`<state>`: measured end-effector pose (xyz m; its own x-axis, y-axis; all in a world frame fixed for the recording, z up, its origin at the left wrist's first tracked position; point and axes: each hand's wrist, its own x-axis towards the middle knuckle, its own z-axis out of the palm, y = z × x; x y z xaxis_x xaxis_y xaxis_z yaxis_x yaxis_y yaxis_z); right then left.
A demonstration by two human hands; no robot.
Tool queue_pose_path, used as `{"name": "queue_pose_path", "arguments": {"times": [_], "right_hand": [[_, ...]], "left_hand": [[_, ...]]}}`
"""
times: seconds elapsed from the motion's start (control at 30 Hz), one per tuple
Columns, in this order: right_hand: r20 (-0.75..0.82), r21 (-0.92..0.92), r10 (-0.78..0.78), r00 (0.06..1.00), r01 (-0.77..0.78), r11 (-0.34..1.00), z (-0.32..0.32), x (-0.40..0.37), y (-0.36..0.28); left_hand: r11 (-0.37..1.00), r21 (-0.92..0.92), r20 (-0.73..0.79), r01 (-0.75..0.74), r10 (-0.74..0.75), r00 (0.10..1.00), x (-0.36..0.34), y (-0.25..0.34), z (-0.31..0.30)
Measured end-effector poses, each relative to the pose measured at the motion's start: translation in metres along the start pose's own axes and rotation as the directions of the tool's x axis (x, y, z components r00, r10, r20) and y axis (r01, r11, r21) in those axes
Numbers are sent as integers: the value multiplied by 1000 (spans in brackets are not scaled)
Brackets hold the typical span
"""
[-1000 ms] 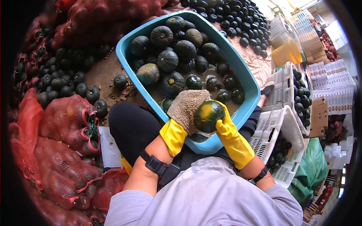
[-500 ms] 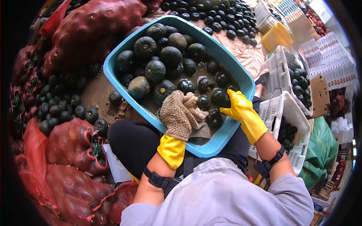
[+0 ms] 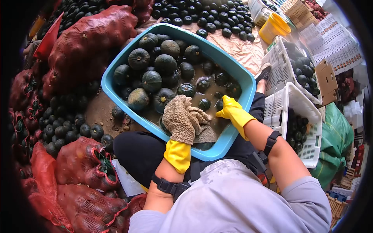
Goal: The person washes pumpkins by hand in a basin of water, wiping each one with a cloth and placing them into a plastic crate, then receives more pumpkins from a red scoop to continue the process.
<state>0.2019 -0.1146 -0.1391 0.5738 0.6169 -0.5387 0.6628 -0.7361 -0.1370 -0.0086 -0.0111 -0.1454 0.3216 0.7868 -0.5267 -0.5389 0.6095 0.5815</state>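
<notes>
My right hand (image 3: 233, 112), yellow-gloved, is in the tub (image 3: 132, 117) at four o'clock (far rim as twelve), its fingers bent about a dark squash (image 3: 220, 104) low in the murky water (image 3: 222, 123) — whether I grip it or merely touch it, I cannot tell. My left hand (image 3: 181, 124) is inside the brown mitt (image 3: 175, 112) at six o'clock; the cloth hides my fingers, so I cannot say whether they are clenched or loose. Worn this way, I'd judge, the rough nap stays on my palm without being pinched. The tub sits between my legs (image 3: 134, 155), probably so both arms reach in easily. Inside, a heap (image 3: 151, 80) is stacked from nine to twelve, while wet squash lie half-sunk between two and four, on my right hand's side. Past the rim at one, a pile (image 3: 221, 21) rests on a pale sheet (image 3: 237, 50), which presumably keeps it off the dirt. White crates (image 3: 276, 58) with squash in them stand between two and four — handy for my right arm, it seems. Red net sacks (image 3: 90, 40) slump at ten and eight, the mesh bundling what's inside.
</notes>
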Motion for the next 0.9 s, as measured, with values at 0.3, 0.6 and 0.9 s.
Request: {"name": "queue_pose_path", "arguments": {"times": [0.3, 0.6, 0.9], "right_hand": [[84, 739, -182, 980, 61, 670, 20, -40, 2], [186, 347, -437, 880, 357, 867, -162, 26, -59], [96, 65, -243, 965, 238, 969, -98, 130, -144]], "left_hand": [[998, -26, 39, 54, -53, 998, -6, 1, -19], [987, 151, 26, -55, 52, 998, 1, -15, -24], [916, 354, 55, -191, 184, 981, -7, -16, -10]]}}
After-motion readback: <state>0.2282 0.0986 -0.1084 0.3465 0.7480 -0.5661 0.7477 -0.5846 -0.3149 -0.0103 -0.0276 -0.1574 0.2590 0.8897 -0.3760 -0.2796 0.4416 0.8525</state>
